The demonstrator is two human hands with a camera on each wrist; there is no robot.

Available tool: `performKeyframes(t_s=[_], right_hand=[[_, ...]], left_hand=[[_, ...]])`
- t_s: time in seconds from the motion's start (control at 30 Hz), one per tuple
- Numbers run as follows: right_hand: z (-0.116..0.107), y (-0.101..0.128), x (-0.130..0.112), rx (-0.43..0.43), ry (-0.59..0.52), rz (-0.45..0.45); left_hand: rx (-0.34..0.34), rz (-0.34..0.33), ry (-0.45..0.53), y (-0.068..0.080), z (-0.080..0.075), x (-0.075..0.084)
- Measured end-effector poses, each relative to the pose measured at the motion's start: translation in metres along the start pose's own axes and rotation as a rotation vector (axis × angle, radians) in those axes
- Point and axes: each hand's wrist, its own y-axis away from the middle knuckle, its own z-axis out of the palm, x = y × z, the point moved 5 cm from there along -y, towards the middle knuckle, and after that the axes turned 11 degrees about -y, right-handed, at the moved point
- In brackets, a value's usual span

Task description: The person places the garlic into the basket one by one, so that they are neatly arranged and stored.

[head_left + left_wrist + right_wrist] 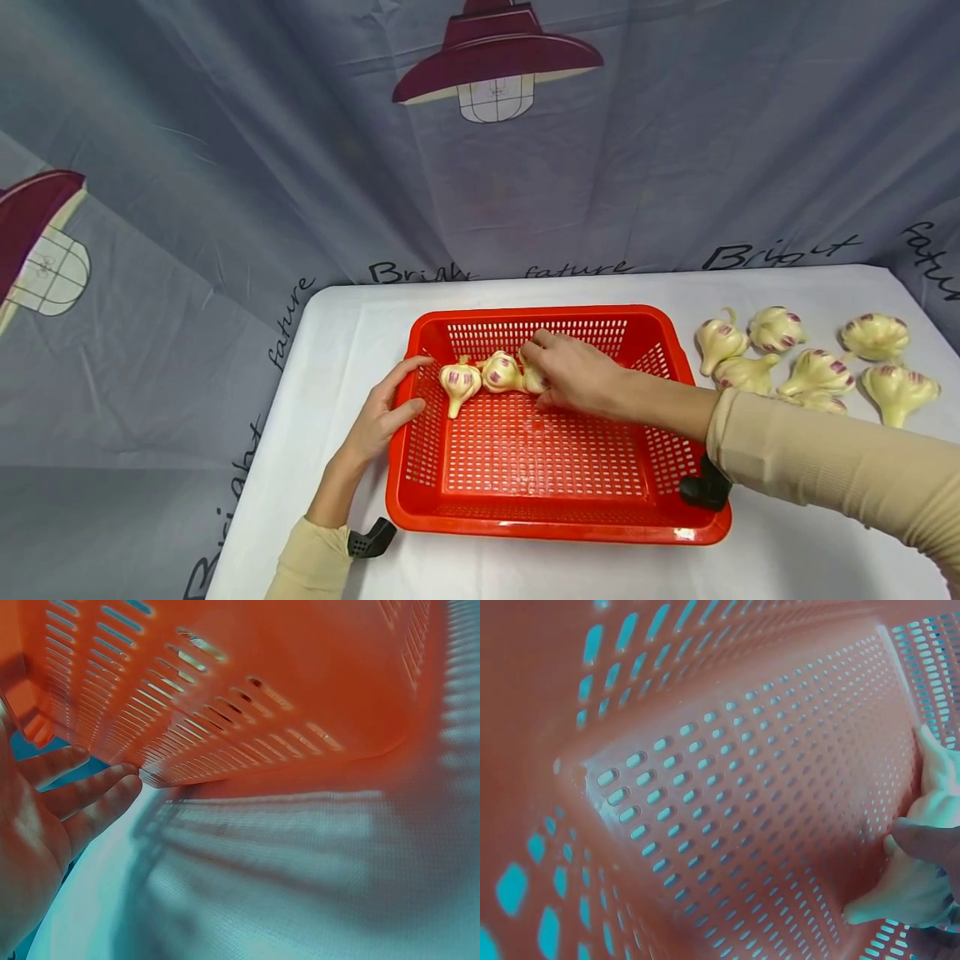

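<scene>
While basket (551,533) walls crowd, garlic (817,372) waits.

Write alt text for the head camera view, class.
A right hand holds a garlic bulb inside a red plastic basket, beside two more bulbs, while the left hand steadies its rim. Seven loose garlic bulbs lie on the white table.

We see a white-covered bench (345,333) carrying a red slotted basket (555,521), with loose garlic bulbs (817,371) just to its right.
</scene>
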Motion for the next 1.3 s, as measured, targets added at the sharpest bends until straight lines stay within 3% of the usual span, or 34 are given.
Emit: performKeyframes(t_s=[0.37, 0.67, 0.93, 1.3], right_hand=[[-0.009, 0.003, 0.003, 0.002, 0.005, 0.048], [-0.021, 0.002, -0.002, -0.017, -0.073, 0.076], [-0.041, 0.015, -0.014, -0.005, -0.284, 0.027], [-0.055, 0.054, -0.007, 0.137, -0.566, 0.045]], left_hand=[[-0.002, -0.009, -0.006, 0.0, 0.001, 0.003], [0.003, -0.002, -0.013, 0.001, 0.001, 0.002], [0.0, 0.001, -0.004, 0.002, 0.001, 0.003], [0.0, -0.014, -0.008, 0.002, 0.001, 0.002]])
